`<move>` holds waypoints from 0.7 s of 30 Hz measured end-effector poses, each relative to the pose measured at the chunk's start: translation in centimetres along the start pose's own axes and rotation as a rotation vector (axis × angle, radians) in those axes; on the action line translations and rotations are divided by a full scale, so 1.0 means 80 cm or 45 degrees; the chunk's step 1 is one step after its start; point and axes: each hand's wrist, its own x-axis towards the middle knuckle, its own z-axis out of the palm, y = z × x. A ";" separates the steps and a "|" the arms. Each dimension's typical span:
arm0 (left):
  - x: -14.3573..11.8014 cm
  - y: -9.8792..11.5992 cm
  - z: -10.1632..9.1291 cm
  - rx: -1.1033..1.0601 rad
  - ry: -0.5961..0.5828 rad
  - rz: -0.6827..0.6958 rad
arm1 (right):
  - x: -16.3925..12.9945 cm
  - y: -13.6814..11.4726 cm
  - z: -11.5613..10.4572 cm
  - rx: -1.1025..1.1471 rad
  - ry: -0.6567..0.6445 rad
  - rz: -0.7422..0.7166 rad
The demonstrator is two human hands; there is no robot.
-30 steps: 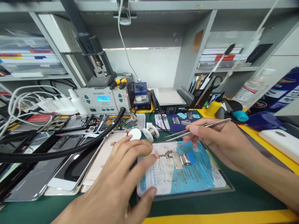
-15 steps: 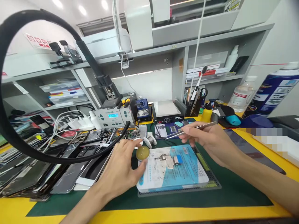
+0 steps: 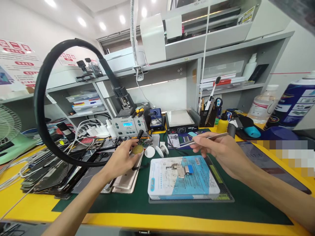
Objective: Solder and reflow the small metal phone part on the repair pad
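Far left of the bench, a stack of phones (image 3: 46, 173) lies under a looped black hose (image 3: 40, 108) that runs to the grey control unit (image 3: 126, 125) at the back.

The left hand (image 3: 120, 160) reaches forward over the phones, its fingers closed round a small round yellow tin (image 3: 137, 149), held just above a gold phone back (image 3: 129, 177). A white lid (image 3: 149, 151) and a solder spool (image 3: 162, 149) sit just beside the tin, to its right.

In the centre, a blue-and-white pad (image 3: 182, 178) rests on the green mat (image 3: 123, 203); a small metal board (image 3: 180, 170) lies on the pad, untouched.

The right hand (image 3: 216, 149) grips tweezers (image 3: 204, 138) between thumb and fingers, tips pointing left and hovering above the far edge of the pad, well clear of the board.

Judgement: the tin should be carried level and set down on bare mat, not on the phones, clear of the lid and spool. The tweezer tips are best kept raised and steady until the left hand is free to brace the pad.
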 end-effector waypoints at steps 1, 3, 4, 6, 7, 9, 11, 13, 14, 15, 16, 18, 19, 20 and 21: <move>0.003 0.002 0.003 0.025 -0.011 0.006 | 0.000 0.000 0.000 -0.002 0.004 0.001; 0.009 0.006 0.006 0.082 -0.026 0.014 | 0.001 0.000 0.000 -0.012 0.009 0.011; 0.011 0.009 0.007 0.111 -0.030 0.015 | 0.002 0.000 -0.001 -0.019 0.010 0.015; 0.013 0.014 0.006 0.162 -0.036 0.012 | 0.003 0.000 -0.002 -0.031 0.012 0.020; 0.014 0.016 0.006 0.179 -0.039 0.009 | 0.003 0.001 -0.003 -0.032 0.012 0.022; 0.014 0.018 0.003 0.198 -0.049 0.007 | 0.003 0.001 -0.003 -0.016 0.012 0.024; 0.015 0.018 -0.001 0.192 -0.062 0.010 | 0.002 0.001 -0.004 0.010 0.003 0.027; 0.016 0.016 -0.006 0.171 -0.064 0.008 | 0.001 0.000 -0.003 0.032 -0.019 0.036; 0.016 0.016 -0.009 0.156 -0.060 0.003 | 0.000 0.000 -0.003 0.043 -0.031 0.044; 0.017 0.016 -0.012 0.139 -0.055 -0.002 | 0.000 0.000 -0.003 0.055 -0.041 0.054; 0.018 0.017 -0.015 0.119 -0.049 -0.006 | 0.000 0.001 -0.003 0.068 -0.046 0.064; 0.018 0.022 -0.020 0.075 -0.054 0.002 | 0.000 0.001 -0.002 0.090 -0.048 0.078; 0.019 0.026 -0.021 0.054 -0.064 0.018 | 0.000 0.002 -0.002 0.098 -0.045 0.080; 0.019 0.031 -0.022 0.035 -0.080 0.044 | 0.000 0.002 -0.002 0.103 -0.040 0.079; 0.020 0.037 -0.021 0.019 -0.100 0.083 | 0.000 0.002 -0.002 0.105 -0.035 0.076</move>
